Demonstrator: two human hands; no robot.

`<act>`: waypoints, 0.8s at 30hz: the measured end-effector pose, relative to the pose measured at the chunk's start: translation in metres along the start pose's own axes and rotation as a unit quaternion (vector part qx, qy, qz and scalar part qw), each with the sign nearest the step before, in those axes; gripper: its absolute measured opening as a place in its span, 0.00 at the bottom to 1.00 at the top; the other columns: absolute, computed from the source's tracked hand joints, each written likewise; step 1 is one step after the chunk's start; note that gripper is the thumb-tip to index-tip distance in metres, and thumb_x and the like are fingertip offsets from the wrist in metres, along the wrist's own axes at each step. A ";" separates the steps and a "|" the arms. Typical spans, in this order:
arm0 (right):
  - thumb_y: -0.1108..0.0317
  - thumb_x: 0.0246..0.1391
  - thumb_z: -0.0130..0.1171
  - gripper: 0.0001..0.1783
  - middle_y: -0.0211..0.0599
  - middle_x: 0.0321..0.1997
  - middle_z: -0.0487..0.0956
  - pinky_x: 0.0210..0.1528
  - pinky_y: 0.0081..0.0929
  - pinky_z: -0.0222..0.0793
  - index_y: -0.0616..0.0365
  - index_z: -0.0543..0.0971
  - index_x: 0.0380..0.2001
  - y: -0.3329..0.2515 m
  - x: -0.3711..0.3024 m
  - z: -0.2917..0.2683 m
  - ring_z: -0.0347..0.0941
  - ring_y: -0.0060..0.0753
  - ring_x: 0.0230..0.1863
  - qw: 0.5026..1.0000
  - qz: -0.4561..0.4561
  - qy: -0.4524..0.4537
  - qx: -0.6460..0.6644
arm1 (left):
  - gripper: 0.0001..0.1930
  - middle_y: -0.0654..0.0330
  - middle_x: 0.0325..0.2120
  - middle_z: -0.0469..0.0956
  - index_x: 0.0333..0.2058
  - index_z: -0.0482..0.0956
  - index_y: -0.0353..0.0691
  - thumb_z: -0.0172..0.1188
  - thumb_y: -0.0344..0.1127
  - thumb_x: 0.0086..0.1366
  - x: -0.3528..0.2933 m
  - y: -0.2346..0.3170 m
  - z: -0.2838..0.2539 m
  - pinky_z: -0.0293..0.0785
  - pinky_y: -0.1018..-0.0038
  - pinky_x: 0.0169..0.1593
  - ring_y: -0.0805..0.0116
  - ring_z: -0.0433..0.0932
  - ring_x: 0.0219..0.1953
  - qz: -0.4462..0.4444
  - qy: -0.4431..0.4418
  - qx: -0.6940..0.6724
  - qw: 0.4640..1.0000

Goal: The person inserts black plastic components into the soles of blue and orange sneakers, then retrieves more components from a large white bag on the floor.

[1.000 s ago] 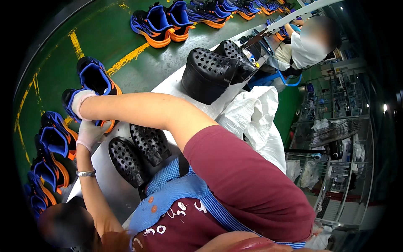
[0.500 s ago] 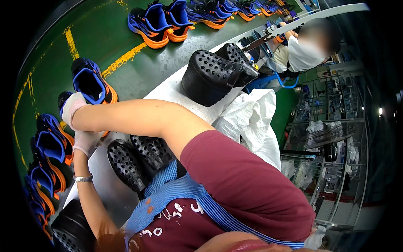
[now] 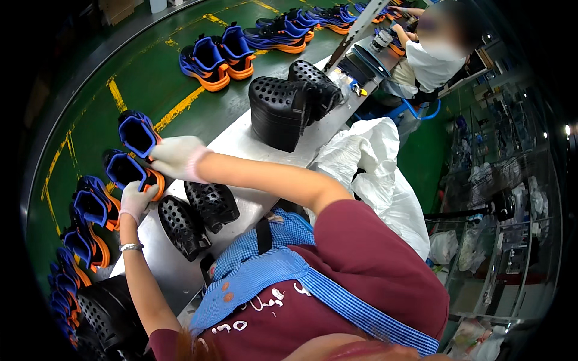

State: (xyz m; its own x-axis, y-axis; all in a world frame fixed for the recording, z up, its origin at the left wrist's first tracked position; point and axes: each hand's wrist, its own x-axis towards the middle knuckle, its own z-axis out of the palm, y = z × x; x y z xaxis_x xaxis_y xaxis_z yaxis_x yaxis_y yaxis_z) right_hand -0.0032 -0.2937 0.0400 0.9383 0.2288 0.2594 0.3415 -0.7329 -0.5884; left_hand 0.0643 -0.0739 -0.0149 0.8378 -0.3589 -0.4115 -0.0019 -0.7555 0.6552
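My left hand (image 3: 136,201), in a white glove, grips the heel of a black and blue sneaker with an orange sole (image 3: 125,171). My gloved right hand (image 3: 179,157) is closed at the heel of a matching sneaker (image 3: 138,137), just beyond the first. The fingertips of the right hand are partly hidden behind that heel. Both sneakers point away from me on a green surface with yellow lines (image 3: 180,109). Close by my forearms, two black shoe-shaped blocks with holes (image 3: 182,227) lie on a pale metal ledge (image 3: 241,129).
More sneakers (image 3: 90,207) stand in rows to the left and far right (image 3: 208,57). Larger black perforated blocks (image 3: 278,111) sit along the ledge, others at lower left (image 3: 105,307). A white plastic sack (image 3: 385,180) hangs at my right. A co-worker (image 3: 436,66) sits beyond a metal post (image 3: 358,27).
Both hands were together at the nearer sneaker. My right hand has shifted right to the farther sneaker's heel; the left stays at the nearer one. The view has also shifted.
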 end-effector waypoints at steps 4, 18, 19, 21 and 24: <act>0.56 0.60 0.48 0.15 0.45 0.37 0.79 0.44 0.43 0.72 0.53 0.79 0.36 0.057 -0.093 -0.003 0.76 0.49 0.43 0.995 0.084 0.040 -0.022 | 0.16 0.57 0.15 0.78 0.24 0.78 0.33 0.64 0.42 0.59 -0.002 0.000 0.000 0.71 0.78 0.18 0.71 0.77 0.14 -0.011 0.005 0.019 1.000; 0.68 0.51 0.54 0.08 0.42 0.30 0.78 0.38 0.43 0.71 0.55 0.78 0.34 0.087 -0.192 0.023 0.75 0.49 0.34 0.990 0.105 0.074 -0.065 | 0.15 0.62 0.16 0.73 0.23 0.71 0.36 0.67 0.38 0.57 -0.001 -0.015 0.001 0.68 0.78 0.15 0.74 0.75 0.14 0.026 0.049 -0.013 0.998; 0.68 0.51 0.53 0.07 0.42 0.29 0.77 0.38 0.43 0.71 0.55 0.78 0.33 0.086 -0.192 0.024 0.75 0.49 0.34 0.990 0.103 0.081 -0.060 | 0.16 0.63 0.15 0.72 0.22 0.70 0.37 0.67 0.38 0.57 -0.002 -0.017 0.001 0.67 0.78 0.16 0.74 0.74 0.14 0.049 0.050 0.006 0.998; 0.69 0.50 0.53 0.07 0.43 0.29 0.77 0.39 0.43 0.71 0.55 0.77 0.32 0.087 -0.191 0.023 0.75 0.50 0.34 0.990 0.095 0.092 -0.055 | 0.16 0.63 0.15 0.71 0.22 0.69 0.37 0.67 0.38 0.57 -0.004 -0.017 0.004 0.66 0.78 0.16 0.75 0.72 0.13 0.054 0.069 -0.005 0.996; 0.68 0.50 0.53 0.08 0.42 0.29 0.77 0.38 0.42 0.71 0.55 0.78 0.34 0.089 -0.192 0.021 0.75 0.49 0.34 0.990 0.085 0.097 -0.054 | 0.17 0.63 0.14 0.69 0.21 0.68 0.37 0.67 0.39 0.58 -0.003 -0.018 0.008 0.64 0.77 0.17 0.75 0.70 0.12 0.092 0.111 0.020 0.989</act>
State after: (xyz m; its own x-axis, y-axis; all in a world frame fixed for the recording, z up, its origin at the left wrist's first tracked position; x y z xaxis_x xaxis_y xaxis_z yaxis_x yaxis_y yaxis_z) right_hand -0.1521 -0.3891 -0.0783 0.9500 -0.0229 0.3113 0.1618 -0.8168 -0.5538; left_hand 0.0572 -0.0636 -0.0301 0.9201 -0.3676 -0.1353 -0.1841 -0.7107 0.6789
